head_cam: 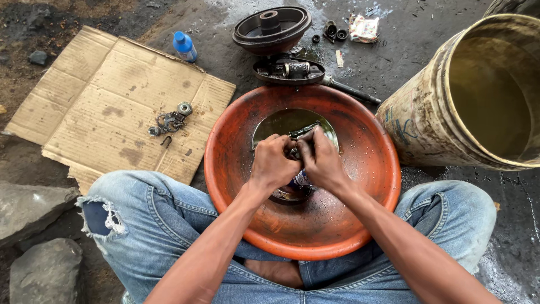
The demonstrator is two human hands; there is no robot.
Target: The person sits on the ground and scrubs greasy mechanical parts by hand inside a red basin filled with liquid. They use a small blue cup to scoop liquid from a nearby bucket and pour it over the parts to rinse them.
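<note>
Both my hands meet over the middle of a round orange basin (365, 169) that rests between my knees. My left hand (273, 163) and my right hand (322, 160) are closed together on a small dark metal part (301, 133), whose end sticks out above my fingers. A pool of greenish liquid (281, 121) lies at the basin's bottom. A small tin is partly hidden under my hands.
A dark brake drum (271, 28) and a brake plate with an axle (289, 70) lie beyond the basin. Small metal parts (170, 121) sit on flattened cardboard (112, 107) at left, near a blue bottle (184, 47). A large dirty bucket (478, 95) stands at right. Rocks (39, 236) lie lower left.
</note>
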